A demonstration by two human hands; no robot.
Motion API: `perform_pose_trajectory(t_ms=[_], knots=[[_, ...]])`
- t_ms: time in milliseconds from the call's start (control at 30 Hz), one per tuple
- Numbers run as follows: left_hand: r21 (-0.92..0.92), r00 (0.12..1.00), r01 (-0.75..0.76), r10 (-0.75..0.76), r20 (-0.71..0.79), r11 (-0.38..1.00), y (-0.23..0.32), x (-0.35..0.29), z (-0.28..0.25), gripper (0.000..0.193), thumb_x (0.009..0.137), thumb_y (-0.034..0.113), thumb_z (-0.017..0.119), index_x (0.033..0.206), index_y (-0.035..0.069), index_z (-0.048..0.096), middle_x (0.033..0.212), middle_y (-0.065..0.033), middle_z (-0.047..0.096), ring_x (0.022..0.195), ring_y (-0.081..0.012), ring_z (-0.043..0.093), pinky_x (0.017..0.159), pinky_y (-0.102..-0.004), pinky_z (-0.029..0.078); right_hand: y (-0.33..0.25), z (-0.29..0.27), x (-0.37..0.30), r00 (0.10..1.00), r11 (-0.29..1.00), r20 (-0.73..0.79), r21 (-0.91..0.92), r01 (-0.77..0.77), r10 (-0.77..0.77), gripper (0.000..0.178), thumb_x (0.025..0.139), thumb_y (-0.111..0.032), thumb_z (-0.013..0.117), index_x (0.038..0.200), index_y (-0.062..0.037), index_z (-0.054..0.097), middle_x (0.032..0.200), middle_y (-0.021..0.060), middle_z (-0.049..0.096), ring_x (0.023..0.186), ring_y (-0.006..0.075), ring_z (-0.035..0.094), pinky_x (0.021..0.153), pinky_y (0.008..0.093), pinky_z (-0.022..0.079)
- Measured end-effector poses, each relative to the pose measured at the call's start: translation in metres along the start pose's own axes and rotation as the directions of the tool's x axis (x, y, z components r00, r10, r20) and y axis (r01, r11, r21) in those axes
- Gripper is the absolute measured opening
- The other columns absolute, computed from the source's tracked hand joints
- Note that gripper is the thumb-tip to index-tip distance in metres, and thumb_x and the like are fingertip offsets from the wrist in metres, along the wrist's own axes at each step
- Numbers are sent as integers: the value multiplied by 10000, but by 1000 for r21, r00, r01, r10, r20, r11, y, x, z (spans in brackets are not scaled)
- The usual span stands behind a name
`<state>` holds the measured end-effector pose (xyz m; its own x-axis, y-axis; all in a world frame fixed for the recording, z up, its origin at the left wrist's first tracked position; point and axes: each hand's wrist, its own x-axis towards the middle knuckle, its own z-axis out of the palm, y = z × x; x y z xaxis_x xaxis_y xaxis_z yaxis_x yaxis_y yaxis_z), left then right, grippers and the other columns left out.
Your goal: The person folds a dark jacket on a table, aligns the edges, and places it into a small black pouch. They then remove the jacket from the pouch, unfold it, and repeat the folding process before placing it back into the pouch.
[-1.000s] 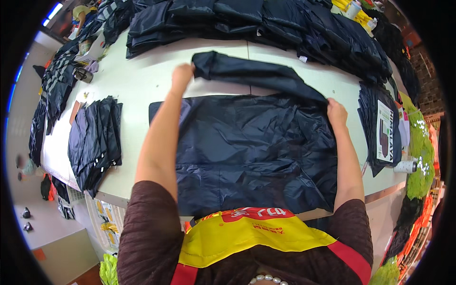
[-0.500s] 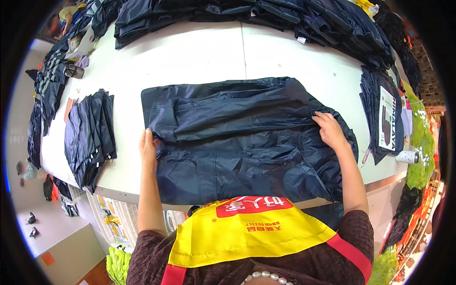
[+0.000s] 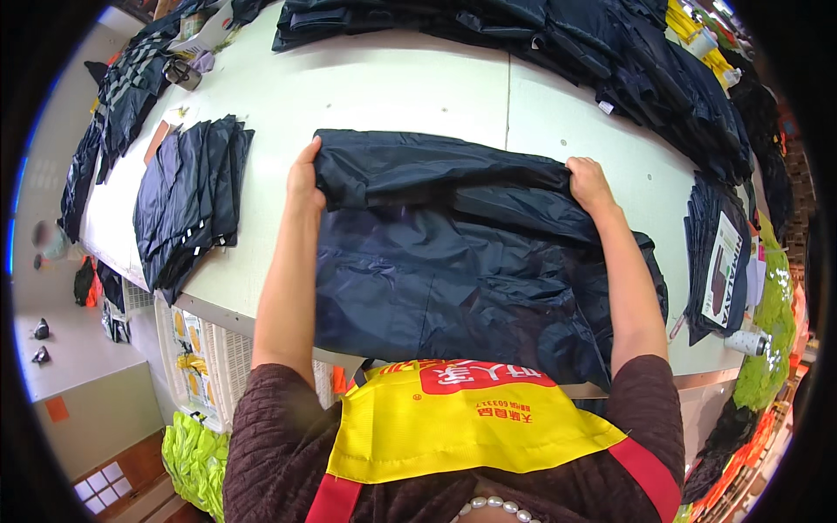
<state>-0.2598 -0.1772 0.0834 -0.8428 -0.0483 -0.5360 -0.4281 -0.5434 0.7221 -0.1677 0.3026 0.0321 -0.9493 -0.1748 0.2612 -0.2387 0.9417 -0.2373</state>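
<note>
A dark navy garment of thin, shiny fabric (image 3: 436,301), possibly a jacket, lies spread on the white table (image 3: 410,96) in front of me. My left hand (image 3: 305,179) is closed around its far left corner, thumb near the top edge. At the far right of the same edge, my right hand (image 3: 589,185) is closed on the fabric. Between my hands the far part of the cloth is raised in a loose fold that casts a shadow on the layer below. Wrinkled fabric bunches beside my right forearm, and the near edge reaches my yellow apron (image 3: 471,427).
A long heap of dark garments (image 3: 488,35) runs along the far side. Stacked dark pieces (image 3: 193,192) lie at the left. At the right are more dark pieces (image 3: 702,253) with a printed card (image 3: 722,266) and a white cylinder (image 3: 748,342). A dark cup (image 3: 182,73) stands far left.
Both hands have moved away from me to the garment's far edge, now gripped at both ends. That edge has become a raised fold. The whole view has shifted and tilted somewhat.
</note>
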Motion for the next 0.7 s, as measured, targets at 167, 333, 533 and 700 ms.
perform_pose_trajectory(t_ms=[167,333,533,700], knots=[[14,947,-320,321,-27,947,-31,8,-57,497,916,405,525,1201,-2,525,1202,-147,575,1010,-247,594,760,-315,507,1,24,-2,982,985,-112,-59,-159,152,87,770,-8,475,786,-15,560,790,174,598,799,359,556,729,435,446],[550,827,-392,544,-139,737,-76,-55,-49,417,857,343,635,1066,1,520,864,-54,528,720,-108,491,594,-248,417,5,34,-13,949,971,-229,-57,-234,216,97,774,-19,475,793,-30,570,783,159,600,779,355,551,695,437,442],[104,924,-263,282,-257,959,-106,-63,-10,296,873,234,636,1067,34,534,840,-52,564,688,-124,564,621,-271,499,-1,44,-14,902,980,-400,-36,-195,164,69,757,-64,489,714,-77,541,707,122,551,722,321,527,663,424,415],[-390,943,-271,323,74,880,-61,-51,5,181,934,182,535,1058,56,574,1007,-79,635,932,-204,599,841,-358,472,1,40,-14,884,977,-422,24,-211,201,73,721,-25,505,734,-80,552,730,103,558,756,305,531,691,403,421]])
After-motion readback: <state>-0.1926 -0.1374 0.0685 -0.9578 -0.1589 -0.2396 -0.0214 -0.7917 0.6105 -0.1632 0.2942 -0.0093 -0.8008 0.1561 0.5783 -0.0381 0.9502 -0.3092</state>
